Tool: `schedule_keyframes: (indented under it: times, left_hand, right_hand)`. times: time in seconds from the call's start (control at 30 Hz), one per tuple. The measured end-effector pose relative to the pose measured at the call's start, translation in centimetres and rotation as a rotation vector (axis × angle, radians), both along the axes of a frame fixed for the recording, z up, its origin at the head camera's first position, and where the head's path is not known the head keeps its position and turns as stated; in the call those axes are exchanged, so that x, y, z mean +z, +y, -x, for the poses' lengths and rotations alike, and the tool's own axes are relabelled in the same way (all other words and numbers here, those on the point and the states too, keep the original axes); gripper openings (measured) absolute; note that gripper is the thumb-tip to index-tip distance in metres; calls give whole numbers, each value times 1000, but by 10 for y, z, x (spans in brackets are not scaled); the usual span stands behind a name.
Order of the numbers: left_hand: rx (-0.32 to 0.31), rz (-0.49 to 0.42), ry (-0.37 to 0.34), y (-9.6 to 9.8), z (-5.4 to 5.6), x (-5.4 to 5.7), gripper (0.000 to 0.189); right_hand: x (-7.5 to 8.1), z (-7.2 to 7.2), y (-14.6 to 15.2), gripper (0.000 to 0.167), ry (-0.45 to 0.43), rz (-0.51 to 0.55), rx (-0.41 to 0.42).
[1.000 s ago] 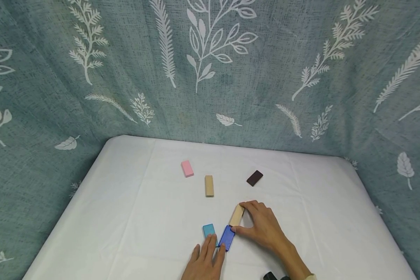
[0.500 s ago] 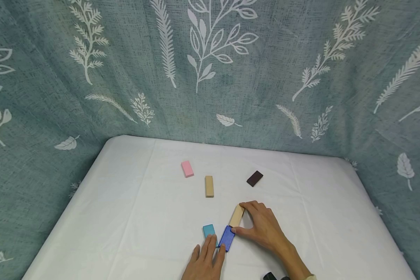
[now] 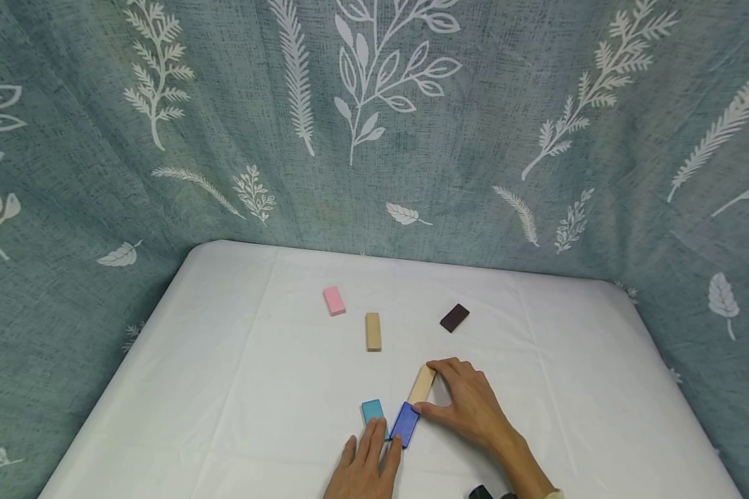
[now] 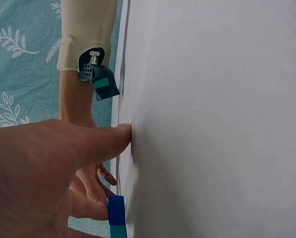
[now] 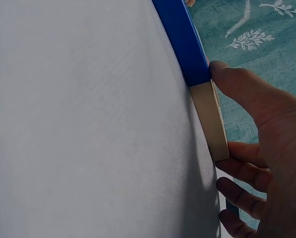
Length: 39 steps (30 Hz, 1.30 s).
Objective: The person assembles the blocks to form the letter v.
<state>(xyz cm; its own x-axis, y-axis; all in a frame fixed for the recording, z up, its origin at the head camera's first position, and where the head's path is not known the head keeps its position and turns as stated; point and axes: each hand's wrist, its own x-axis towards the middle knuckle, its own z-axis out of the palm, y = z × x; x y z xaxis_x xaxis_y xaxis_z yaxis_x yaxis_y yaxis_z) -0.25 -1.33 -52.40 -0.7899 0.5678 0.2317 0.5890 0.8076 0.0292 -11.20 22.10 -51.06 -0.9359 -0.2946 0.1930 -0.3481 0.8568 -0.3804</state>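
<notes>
Three small flat blocks lie joined at angles near the front of the table. A teal block (image 3: 372, 409) and a blue block (image 3: 405, 424) meet at their near ends; a pale wooden block (image 3: 421, 385) continues the blue one end to end. My left hand (image 3: 362, 468) lays extended fingertips on the near ends of the teal and blue blocks, partly covering them. My right hand (image 3: 468, 402) spans the pale block, forefinger bent at its far end and thumb by the seam. In the right wrist view the thumb (image 5: 242, 84) touches the blue block (image 5: 183, 39) beside that seam.
Farther back on the white-covered table (image 3: 274, 388) are a pink block (image 3: 333, 301), a second wooden block (image 3: 373, 333) and a dark brown block (image 3: 454, 318). Patterned green cloth (image 3: 362, 208) hangs behind. A black device (image 3: 480, 492) shows by the right wrist.
</notes>
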Motion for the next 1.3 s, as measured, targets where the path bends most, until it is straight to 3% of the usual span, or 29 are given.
schedule_keyframes:
  times: [0.4, 0.93, 1.3]
  left_hand:
    - [11, 5, 3, 1, 0, 1, 91]
    - [10, 12, -70, 1, 0, 3, 92]
    - [3, -1, -32, 1, 0, 1, 90]
  right_hand:
    - [1, 0, -1, 79, -22, -2, -11]
    - [0, -1, 0, 80, -28, -6, -13]
    - [0, 0, 0, 80, -37, -9, -18]
